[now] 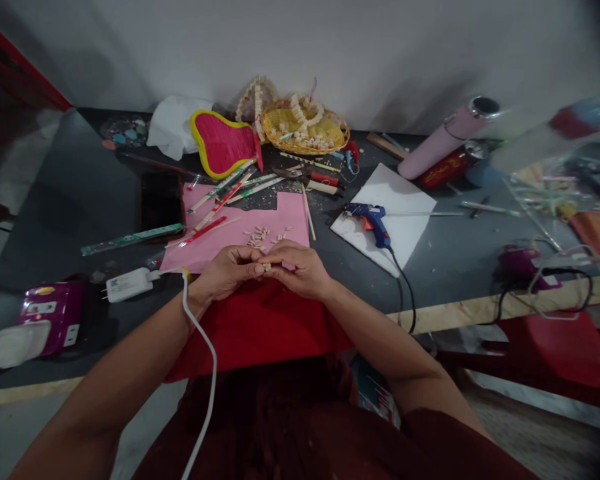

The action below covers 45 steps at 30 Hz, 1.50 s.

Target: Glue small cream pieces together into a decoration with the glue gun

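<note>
My left hand (231,270) and my right hand (300,268) meet at the front edge of the table, fingers closed around a small cluster of pale wooden pieces (267,267). Both hands pinch this cluster between thumbs and fingertips. Just beyond the fingers, several short pale pieces (258,237) lie loose on a pink sheet (237,230). Under the hands hangs a red cloth (275,327). Chopsticks in printed wrappers (227,187) lie across the far part of the pink sheet, near pliers with red handles (325,180).
A blue glue gun (373,219) rests on a white board (410,193). Behind are a yellow basket (280,137), a pink and yellow shape (225,143) and a pink flask (445,137). A white cable (213,353) crosses my left forearm beside a charger (129,285).
</note>
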{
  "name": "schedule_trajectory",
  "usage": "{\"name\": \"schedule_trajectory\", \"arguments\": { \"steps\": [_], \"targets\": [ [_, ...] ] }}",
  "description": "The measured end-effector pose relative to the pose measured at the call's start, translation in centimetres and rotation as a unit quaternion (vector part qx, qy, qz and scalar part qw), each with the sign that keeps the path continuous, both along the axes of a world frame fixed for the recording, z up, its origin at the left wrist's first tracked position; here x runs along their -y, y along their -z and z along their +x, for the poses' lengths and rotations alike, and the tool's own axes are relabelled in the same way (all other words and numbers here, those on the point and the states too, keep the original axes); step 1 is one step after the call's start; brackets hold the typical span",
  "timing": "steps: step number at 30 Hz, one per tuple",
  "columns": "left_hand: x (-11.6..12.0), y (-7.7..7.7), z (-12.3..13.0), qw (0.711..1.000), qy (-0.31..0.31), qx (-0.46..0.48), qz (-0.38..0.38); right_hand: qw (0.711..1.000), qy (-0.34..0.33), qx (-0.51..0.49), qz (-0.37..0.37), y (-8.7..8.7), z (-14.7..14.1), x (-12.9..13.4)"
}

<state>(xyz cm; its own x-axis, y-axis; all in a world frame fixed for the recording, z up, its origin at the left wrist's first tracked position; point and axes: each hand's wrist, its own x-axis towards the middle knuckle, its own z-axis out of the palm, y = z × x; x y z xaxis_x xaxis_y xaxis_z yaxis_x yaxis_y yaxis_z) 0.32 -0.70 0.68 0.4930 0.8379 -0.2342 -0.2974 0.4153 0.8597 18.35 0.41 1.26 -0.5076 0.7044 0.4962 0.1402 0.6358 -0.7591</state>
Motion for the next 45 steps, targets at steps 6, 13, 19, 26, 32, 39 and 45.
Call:
{"name": "schedule_trajectory", "arguments": {
  "steps": [6, 13, 19, 26, 32, 39, 45],
  "targets": [
    [-0.05, -0.18, 0.36, 0.998, -0.032, 0.027, -0.037, 0.999, 0.044, 0.015, 0.019, 0.23, 0.14, -0.24],
    [0.04, -0.38, 0.52, 0.998, -0.04, 0.024, -0.046, 0.994, 0.079, 0.067, 0.038, 0.45, 0.29, -0.21],
    [-0.02, 0.09, 0.5, 0.999, -0.031, 0.01, -0.032, 0.988, 0.093, 0.111, 0.05, 0.57, 0.19, -0.11],
    [-0.06, 0.17, 0.34, 0.999, -0.03, 0.017, -0.035, 0.994, 0.059, 0.085, 0.029, 0.2, 0.46, -0.33],
    [0.01, 0.37, 0.23, 0.999, -0.031, 0.013, -0.023, 0.993, 0.071, 0.068, 0.07, 0.76, 0.35, -0.3],
    [0.04, 0.06, 0.3, 0.998, -0.031, 0.041, -0.038, 0.995, 0.078, 0.049, 0.031, 0.49, 0.15, -0.27],
    [0.03, 0.04, 0.41, 0.996, -0.03, 0.064, -0.05, 0.995, 0.072, 0.01, 0.069, 0.13, 0.34, -0.47]
  ]
}}
